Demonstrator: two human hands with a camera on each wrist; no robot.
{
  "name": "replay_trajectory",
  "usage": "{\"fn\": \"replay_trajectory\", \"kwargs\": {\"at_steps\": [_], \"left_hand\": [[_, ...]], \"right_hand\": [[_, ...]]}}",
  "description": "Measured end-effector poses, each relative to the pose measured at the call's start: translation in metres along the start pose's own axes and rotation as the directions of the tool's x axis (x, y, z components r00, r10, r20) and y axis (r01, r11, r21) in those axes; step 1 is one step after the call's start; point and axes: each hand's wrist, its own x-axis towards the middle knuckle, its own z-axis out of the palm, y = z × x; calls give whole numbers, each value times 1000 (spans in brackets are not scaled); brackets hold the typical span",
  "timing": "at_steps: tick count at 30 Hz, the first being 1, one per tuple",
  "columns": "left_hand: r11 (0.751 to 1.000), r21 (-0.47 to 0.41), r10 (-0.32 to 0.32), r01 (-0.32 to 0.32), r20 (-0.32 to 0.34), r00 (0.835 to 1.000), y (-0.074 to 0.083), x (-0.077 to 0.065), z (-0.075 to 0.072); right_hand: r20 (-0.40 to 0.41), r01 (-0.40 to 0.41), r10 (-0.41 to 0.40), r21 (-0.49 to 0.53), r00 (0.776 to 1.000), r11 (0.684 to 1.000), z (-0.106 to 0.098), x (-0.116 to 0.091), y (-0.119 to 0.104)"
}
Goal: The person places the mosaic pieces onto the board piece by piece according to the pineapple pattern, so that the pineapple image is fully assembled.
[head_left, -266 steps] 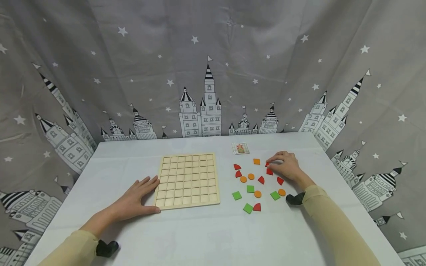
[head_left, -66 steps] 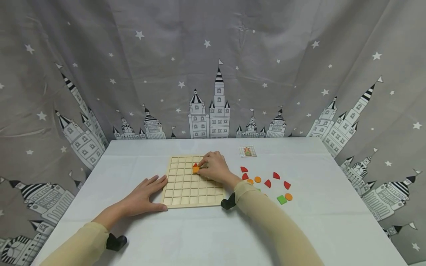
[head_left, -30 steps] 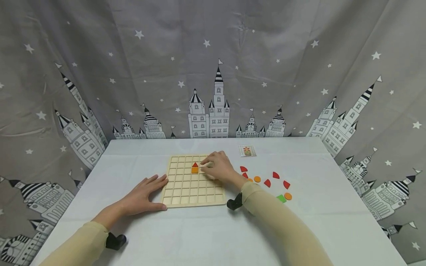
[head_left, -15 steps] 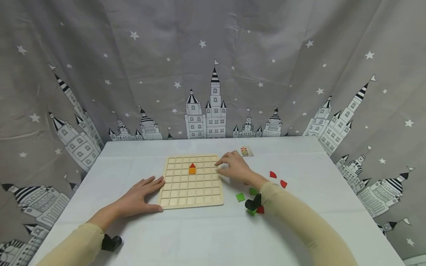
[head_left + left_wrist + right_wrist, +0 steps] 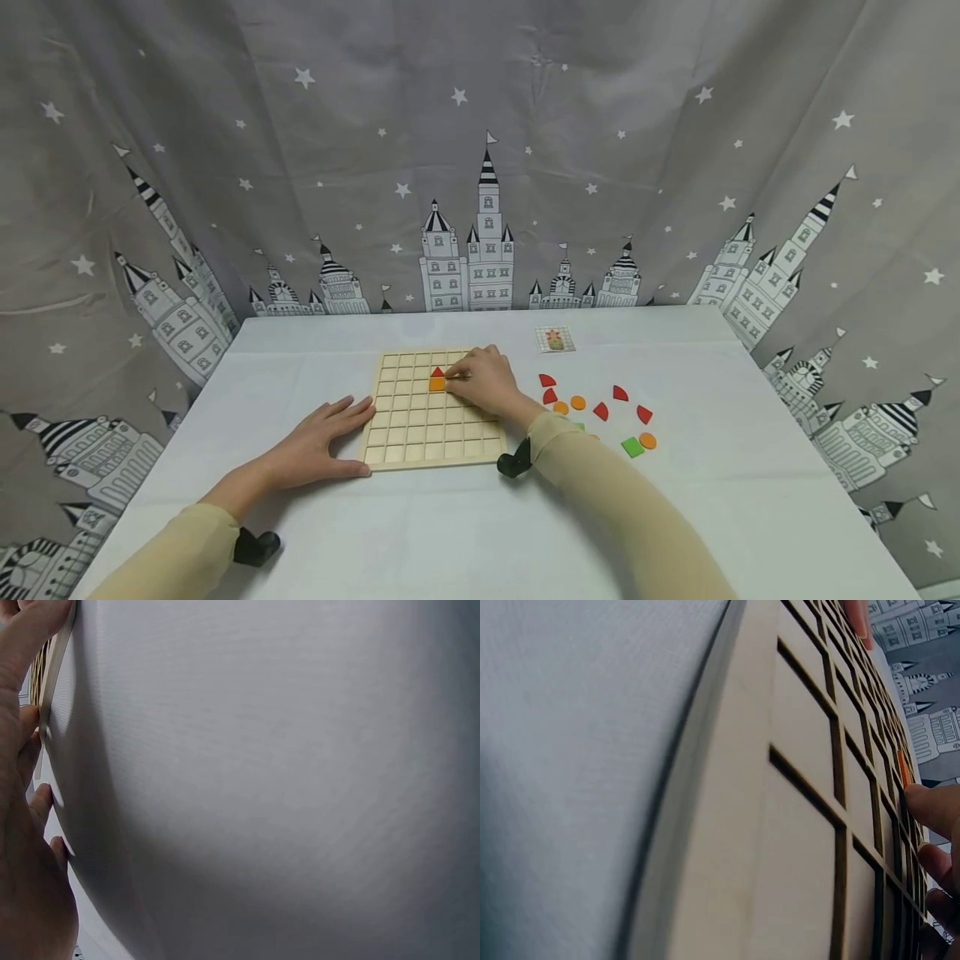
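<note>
Fingers point(image 5: 351, 422) of the left hand point(image 5: 311, 446) lie straight and spread, gripping nothing, their tips against the left edge of the wooden grid board point(image 5: 395, 436); the thumb meets its near-left corner. The left wrist view cuts this hand off. On the board, a red triangle point(image 5: 438, 372) sits just behind an orange square point(image 5: 437, 385). At that square's right side the right hand point(image 5: 489, 385) reaches over the board, back upward, thumb and forefinger tips close together; whether they pinch the square cannot be told, and the right wrist view crops the hand. Farther right, a printed card point(image 5: 555, 338) has detail too small to read. The right sleeve point(image 5: 607, 475) partly covers one green square point(image 5: 580, 427) and an orange disc point(image 5: 594, 437) near five red quarter-circles point(image 5: 602, 411).
</note>
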Motion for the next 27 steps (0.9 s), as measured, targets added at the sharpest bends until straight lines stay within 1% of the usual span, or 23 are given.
{"fn": "replay_trajectory", "kwargs": {"at_steps": [6,8,10,14,16,21,27], "left_hand": [[1000,-1,19,-19,-1,1000,1,1,0],[1000,0,16,-16,1,1000,2,1,0],[1000,1,14,-14,0,1000,2,0,0],[1000,12,12,-12,-4,1000,2,-2,2],[1000,22,10,-9,-3,1000,2,-2,2],[999,45,9,-9,1,1000,1,-2,1],[999,36,13,-13,-7,1000,0,0,0]], "right_hand": [[-19,-15,15,11,1000,1000,5,-1,2],[-14,-5,5,14,1000,1000,2,-2,3],[1,5,-5,40,1000,999,-4,-6,6],[48,19,-24,110,999,994,-26,-15,17],[52,13,-20,141,998,990,-39,-22,27],[35,-16,10,186,999,982,-76,-39,62],[27,-60,55,243,998,968,-116,-62,105]]}}
